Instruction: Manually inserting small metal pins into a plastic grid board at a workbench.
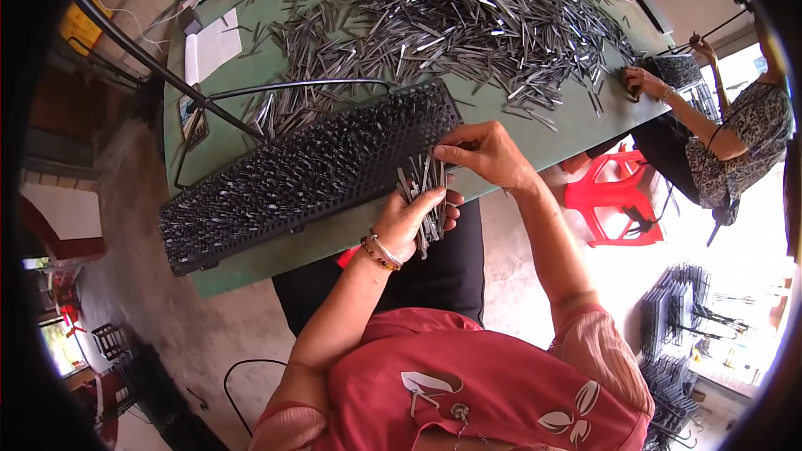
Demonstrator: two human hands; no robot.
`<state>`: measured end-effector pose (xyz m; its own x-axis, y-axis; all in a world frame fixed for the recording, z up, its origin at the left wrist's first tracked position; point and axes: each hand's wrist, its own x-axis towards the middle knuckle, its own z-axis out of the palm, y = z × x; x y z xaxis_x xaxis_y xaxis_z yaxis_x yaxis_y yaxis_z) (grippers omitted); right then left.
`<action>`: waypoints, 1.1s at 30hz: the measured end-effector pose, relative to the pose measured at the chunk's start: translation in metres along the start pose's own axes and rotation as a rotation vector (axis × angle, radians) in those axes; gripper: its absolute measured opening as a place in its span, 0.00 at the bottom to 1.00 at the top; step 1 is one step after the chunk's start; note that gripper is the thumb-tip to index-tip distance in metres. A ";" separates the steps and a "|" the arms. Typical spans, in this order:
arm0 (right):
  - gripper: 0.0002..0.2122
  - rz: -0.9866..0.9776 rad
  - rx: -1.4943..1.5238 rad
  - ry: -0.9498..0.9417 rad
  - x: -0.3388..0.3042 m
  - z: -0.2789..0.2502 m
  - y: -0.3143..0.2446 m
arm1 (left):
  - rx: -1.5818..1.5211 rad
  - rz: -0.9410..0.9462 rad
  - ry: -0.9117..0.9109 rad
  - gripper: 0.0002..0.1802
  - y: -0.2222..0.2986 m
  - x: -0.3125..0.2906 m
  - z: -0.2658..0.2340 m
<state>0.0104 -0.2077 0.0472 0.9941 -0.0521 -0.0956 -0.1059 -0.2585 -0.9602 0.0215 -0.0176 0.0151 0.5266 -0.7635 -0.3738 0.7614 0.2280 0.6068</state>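
Note:
My left hand point(401, 221) is closed round a loose bundle of thin metal strips point(424, 188), which fan out past the thumb. Just above it, my right hand point(494, 157) has thumb and forefinger pinched on the end of a strip, beside the right part of a long black perforated rack point(397, 150). That rack lies slanted along the near table edge, and its holes are filled with upright strips over most of its length. Toward the right end, bare holes show.
A large heap of metal strips point(501, 21) covers much of the green table point(317, 259). A black bent rod frame point(292, 83) arches behind the rack. At right, another person point(735, 134) works beside a red plastic chair point(614, 192). Black racks point(668, 317) are stacked on the floor.

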 end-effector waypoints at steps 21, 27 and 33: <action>0.07 -0.481 -0.399 0.605 0.059 -0.005 0.014 | 0.037 -0.111 0.065 0.12 -0.007 0.000 -0.007; 0.06 -0.578 -0.607 0.495 0.056 -0.005 0.030 | 0.048 -0.124 0.046 0.12 -0.005 -0.002 -0.005; 0.05 -0.659 -0.796 0.496 0.054 -0.003 0.017 | 0.034 -0.122 0.057 0.13 -0.008 -0.003 -0.009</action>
<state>0.0621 -0.2179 0.0262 0.7617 -0.0094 0.6479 0.2699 -0.9044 -0.3305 0.0177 -0.0120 0.0052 0.4520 -0.7486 -0.4851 0.8083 0.1138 0.5776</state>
